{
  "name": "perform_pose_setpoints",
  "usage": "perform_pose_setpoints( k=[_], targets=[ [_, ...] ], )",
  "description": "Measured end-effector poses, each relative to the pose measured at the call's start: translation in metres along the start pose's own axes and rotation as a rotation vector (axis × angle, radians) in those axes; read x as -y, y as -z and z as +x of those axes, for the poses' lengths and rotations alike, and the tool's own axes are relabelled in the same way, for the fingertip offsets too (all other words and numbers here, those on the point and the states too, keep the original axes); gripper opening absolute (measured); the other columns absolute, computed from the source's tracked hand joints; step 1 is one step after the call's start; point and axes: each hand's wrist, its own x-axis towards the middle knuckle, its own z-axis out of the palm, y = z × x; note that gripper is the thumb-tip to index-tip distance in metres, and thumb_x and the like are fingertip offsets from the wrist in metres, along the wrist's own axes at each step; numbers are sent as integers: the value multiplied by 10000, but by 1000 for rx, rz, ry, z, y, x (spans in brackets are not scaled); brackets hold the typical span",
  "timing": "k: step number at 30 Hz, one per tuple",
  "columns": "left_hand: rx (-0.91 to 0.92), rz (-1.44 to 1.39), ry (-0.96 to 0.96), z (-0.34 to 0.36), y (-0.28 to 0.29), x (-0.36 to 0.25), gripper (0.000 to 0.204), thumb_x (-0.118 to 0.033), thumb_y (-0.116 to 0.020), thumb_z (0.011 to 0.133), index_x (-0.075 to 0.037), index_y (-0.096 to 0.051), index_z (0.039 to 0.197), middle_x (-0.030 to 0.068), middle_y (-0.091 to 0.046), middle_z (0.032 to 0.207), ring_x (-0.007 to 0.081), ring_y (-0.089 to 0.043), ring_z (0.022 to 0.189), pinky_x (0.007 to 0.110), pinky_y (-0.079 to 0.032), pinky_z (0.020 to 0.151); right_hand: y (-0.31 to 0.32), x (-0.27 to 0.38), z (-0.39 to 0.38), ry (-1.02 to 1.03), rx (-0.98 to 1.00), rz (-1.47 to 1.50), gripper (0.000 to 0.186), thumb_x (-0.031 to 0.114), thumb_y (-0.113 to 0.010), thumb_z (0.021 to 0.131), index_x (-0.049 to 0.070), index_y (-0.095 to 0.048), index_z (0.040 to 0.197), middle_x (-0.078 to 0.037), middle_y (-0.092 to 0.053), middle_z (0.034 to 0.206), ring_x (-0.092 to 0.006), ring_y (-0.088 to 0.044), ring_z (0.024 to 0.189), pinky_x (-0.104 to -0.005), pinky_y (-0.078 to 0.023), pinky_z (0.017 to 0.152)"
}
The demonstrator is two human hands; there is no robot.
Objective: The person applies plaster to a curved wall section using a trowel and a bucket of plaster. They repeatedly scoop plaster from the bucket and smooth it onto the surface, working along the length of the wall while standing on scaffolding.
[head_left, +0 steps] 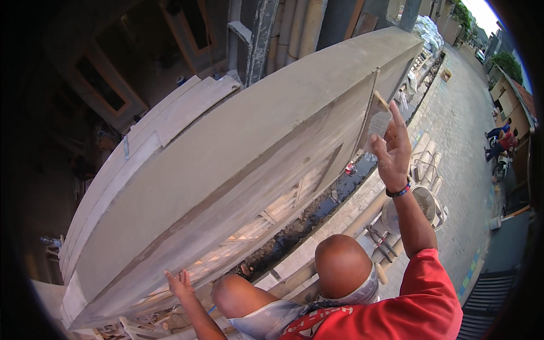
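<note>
A long, curved grey slab (226, 127) with a smooth plastered face runs from lower left to upper right in front of me. At its lower right side, my right hand (394, 150) grips a small flat grey board (375, 120) with a pale wooden strip along its top. The index finger reaches up along it and the thumb is on its near side. Part of the board is hidden behind the fingers. My left hand (180, 283) holds nothing; its fingers are apart beside the slab's lower edge, and I cannot tell whether they touch it.
Below the slab lies a ditch with dark water (348, 184). Bamboo poles (419, 161), a bucket (422, 201) and long-handled pincers (381, 241) are to the right, near my knees. Beyond them is a paved street (459, 119), with people (501, 141) beside motorbikes.
</note>
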Motion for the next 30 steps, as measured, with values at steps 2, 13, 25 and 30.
perform_pose_setpoints(
  k=[2,13,25,30],
  targets=[
    [-4,17,11,-1,-3,-4,881,-465,-665,877,21,-218,1460,329,-250,1469,401,-552,1137,399,-551,900,-23,-22,-18,55,-71,-1,679,-67,-536,850,24,-296,1479,-128,-553,1202,-165,-589,1047,-259,-481,878],
    [-19,-19,6,-3,-4,0,853,-471,-651,886,0,-237,1463,327,-278,1452,404,-541,1158,408,-536,926,-58,-58,-66,25,-13,-310,674,-49,-594,809,10,-364,1440,-161,-583,1204,-166,-607,1016,-298,-537,747],
    [-49,-48,13,3,-3,1,877,-463,-663,880,9,-214,1467,321,-290,1448,395,-553,1142,412,-538,918,-89,-50,-67,190,-26,-348,635,-55,-607,820,18,-396,1415,-167,-571,1124,-173,-598,956,-266,-562,619],
    [-29,-8,-3,1,4,-6,894,-465,-666,877,18,-201,1467,323,-274,1454,395,-550,1142,413,-534,920,-82,-18,-62,70,-90,-73,631,-66,-617,809,18,-411,1399,-182,-571,1150,-204,-607,1015,-269,-573,638]
  ],
)
